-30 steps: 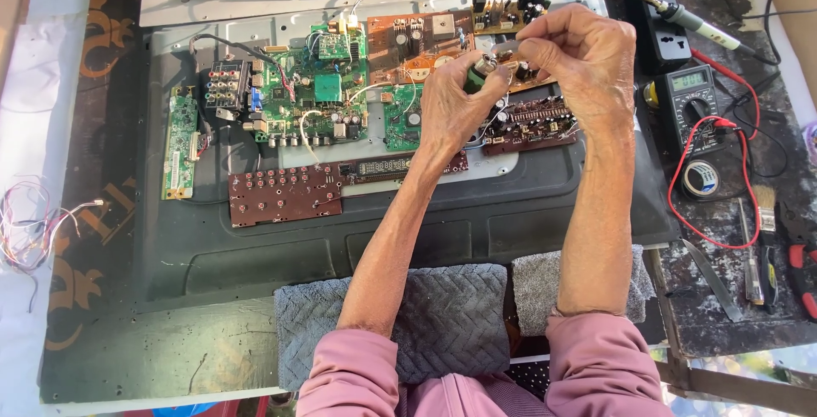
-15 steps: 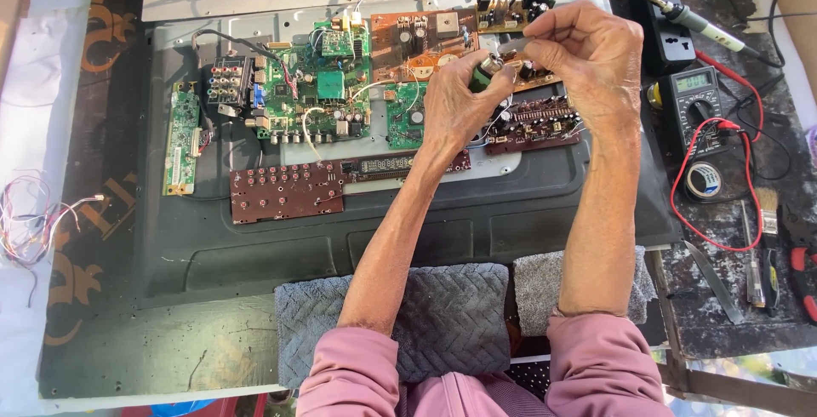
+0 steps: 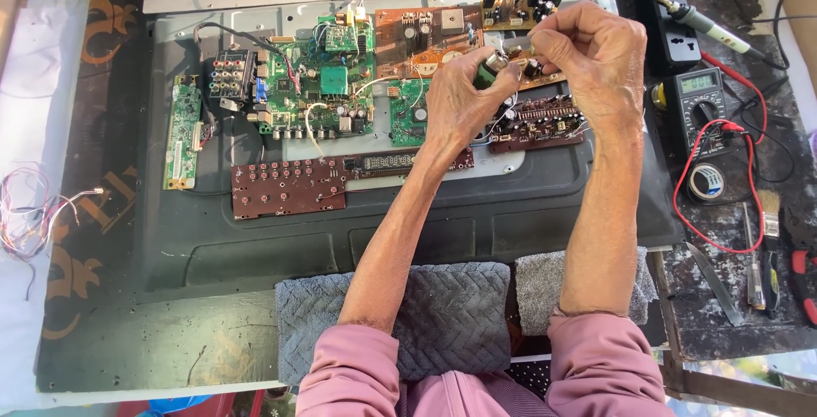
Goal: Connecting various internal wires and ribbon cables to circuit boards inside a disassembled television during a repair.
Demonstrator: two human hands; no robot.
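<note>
The left hand (image 3: 464, 98) and right hand (image 3: 596, 51) meet above the upper right of an opened panel (image 3: 255, 238), both closed on one small part (image 3: 502, 61). The part is a short dark-green cylinder with a metal end; its long axis runs roughly level, left to right, metal end toward the right hand. Left fingers wrap the green body; right thumb and forefinger pinch the metal end. How tightly either grip bears cannot be told. Both forearms rise from pink sleeves (image 3: 596, 366) at the near edge, cross a grey towel (image 3: 459, 306), and converge at the part, wrists bent inward. Directly beneath the grip lies a brown board (image 3: 540, 119) with rows of components; left of the grip, an orange board (image 3: 417, 34) and a green board (image 3: 328, 85). Further left and nearer, a dark red board (image 3: 289, 187). Right of the grip, apart from the hands: a soldering iron (image 3: 694, 17), a black multimeter (image 3: 702, 106) with red lead, and a roll of tape (image 3: 706, 181).
</note>
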